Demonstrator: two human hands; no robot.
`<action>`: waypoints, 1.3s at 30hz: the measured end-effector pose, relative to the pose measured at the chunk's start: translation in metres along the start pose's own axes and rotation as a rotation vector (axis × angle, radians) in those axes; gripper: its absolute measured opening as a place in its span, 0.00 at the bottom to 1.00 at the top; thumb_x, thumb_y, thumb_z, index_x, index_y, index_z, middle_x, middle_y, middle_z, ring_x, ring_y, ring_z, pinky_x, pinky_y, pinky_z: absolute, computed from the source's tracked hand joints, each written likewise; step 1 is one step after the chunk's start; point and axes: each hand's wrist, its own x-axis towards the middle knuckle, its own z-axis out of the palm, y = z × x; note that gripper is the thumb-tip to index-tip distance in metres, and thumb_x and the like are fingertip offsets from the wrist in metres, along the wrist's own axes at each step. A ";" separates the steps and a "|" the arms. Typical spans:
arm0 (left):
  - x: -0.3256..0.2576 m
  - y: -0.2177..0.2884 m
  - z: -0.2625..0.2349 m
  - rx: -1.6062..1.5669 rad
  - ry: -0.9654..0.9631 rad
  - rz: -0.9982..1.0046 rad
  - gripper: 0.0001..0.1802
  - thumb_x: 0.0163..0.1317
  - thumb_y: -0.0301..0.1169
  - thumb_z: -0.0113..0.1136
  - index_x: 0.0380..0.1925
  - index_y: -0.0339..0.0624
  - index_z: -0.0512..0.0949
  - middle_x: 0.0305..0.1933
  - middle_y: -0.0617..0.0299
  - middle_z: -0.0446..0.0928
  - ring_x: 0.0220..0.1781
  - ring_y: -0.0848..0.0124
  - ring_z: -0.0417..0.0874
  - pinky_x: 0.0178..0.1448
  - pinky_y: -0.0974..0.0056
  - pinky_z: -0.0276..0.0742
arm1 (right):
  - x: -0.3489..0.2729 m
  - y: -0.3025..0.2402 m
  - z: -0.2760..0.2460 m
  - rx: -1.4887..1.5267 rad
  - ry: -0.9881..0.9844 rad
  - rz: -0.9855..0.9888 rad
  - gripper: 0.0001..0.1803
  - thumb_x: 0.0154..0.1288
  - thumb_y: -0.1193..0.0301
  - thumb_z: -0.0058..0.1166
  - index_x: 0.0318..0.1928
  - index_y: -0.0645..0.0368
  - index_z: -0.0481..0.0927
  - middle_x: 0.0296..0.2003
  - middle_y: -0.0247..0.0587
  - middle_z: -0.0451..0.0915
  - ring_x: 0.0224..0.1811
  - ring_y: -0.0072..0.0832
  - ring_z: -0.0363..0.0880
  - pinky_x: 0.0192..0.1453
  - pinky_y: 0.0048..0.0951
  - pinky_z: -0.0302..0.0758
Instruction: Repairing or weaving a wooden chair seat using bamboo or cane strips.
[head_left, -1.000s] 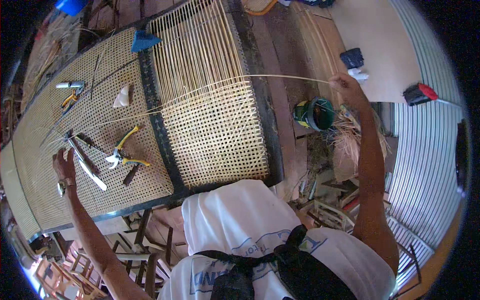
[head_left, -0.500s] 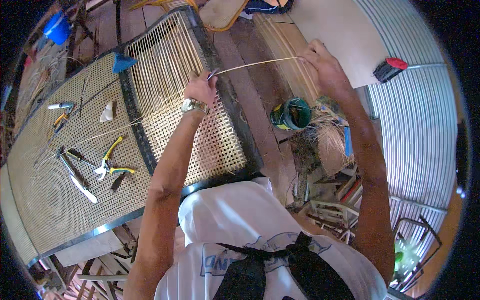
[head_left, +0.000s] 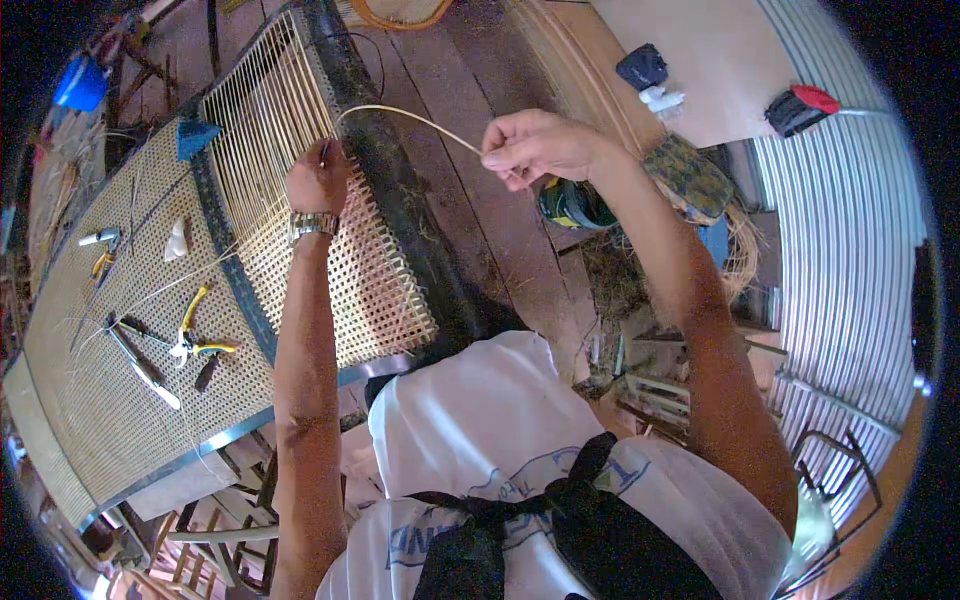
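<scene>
My left hand [head_left: 318,180], wearing a metal-band watch, is closed just above the woven edge of a cane panel [head_left: 330,285]. A small shiny tip shows at its fingers; most of that tool is hidden. In my right hand [head_left: 530,150], thumb and fingers pinch the end of a pale cane strand [head_left: 410,113], which arches over the panel's dark right border toward my left hand. The near part of the panel is closely woven, while bare parallel strands [head_left: 270,110] run across its far part. Another long strand trails left across the panel.
On the woven surface at left lie yellow-handled pruning shears [head_left: 187,330], a white-bladed knife [head_left: 150,375], a screwdriver and a pale pointed piece [head_left: 177,240]. A blue cloth [head_left: 196,139] sits on the frame. Beyond my right hand are a dark green bucket [head_left: 565,208] and a brush [head_left: 800,110].
My right hand has come left and nearer to my left hand, and the strand, nearly straight before, now arches. The view has shifted, so the panel sits farther left.
</scene>
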 end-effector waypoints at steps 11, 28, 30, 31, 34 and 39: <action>-0.012 0.015 -0.014 0.000 0.010 -0.256 0.16 0.64 0.46 0.58 0.39 0.48 0.85 0.33 0.54 0.85 0.36 0.58 0.87 0.40 0.58 0.80 | 0.040 -0.016 -0.017 -0.140 -0.087 0.069 0.10 0.62 0.67 0.62 0.38 0.56 0.76 0.28 0.36 0.83 0.27 0.26 0.84 0.34 0.28 0.81; -0.123 0.136 -0.071 -1.121 -0.651 -0.532 0.26 0.68 0.51 0.57 0.44 0.36 0.81 0.40 0.63 0.83 0.43 0.76 0.79 0.51 0.67 0.74 | -0.077 -0.003 0.094 -0.381 0.276 -0.072 0.05 0.68 0.70 0.56 0.38 0.59 0.76 0.23 0.26 0.72 0.22 0.14 0.69 0.26 0.18 0.66; -0.140 0.135 -0.060 -1.368 -0.695 -0.517 0.19 0.65 0.43 0.63 0.44 0.38 0.81 0.38 0.64 0.83 0.41 0.76 0.80 0.47 0.68 0.76 | -0.100 0.016 0.127 -0.385 0.405 -0.043 0.06 0.69 0.70 0.55 0.38 0.60 0.76 0.22 0.26 0.70 0.22 0.13 0.68 0.26 0.19 0.65; -0.148 0.137 -0.056 -1.623 -0.590 -0.443 0.13 0.63 0.35 0.65 0.42 0.38 0.81 0.36 0.64 0.83 0.39 0.76 0.81 0.44 0.68 0.77 | -0.106 0.032 0.136 -0.330 0.395 -0.055 0.06 0.68 0.70 0.55 0.37 0.60 0.77 0.22 0.27 0.71 0.22 0.14 0.68 0.26 0.19 0.65; -0.157 0.125 -0.063 -1.620 -0.610 -0.544 0.09 0.63 0.31 0.63 0.38 0.37 0.81 0.34 0.63 0.83 0.36 0.76 0.81 0.41 0.70 0.76 | -0.124 0.045 0.163 -0.344 0.494 0.002 0.06 0.68 0.70 0.55 0.36 0.60 0.77 0.23 0.31 0.72 0.23 0.17 0.69 0.28 0.21 0.67; -0.158 0.080 -0.127 -1.663 -0.593 -0.720 0.10 0.66 0.36 0.61 0.33 0.40 0.80 0.29 0.67 0.81 0.24 0.81 0.74 0.28 0.74 0.67 | -0.139 0.068 0.135 -1.012 0.763 -0.159 0.09 0.67 0.68 0.54 0.35 0.62 0.73 0.26 0.36 0.72 0.27 0.23 0.68 0.32 0.28 0.67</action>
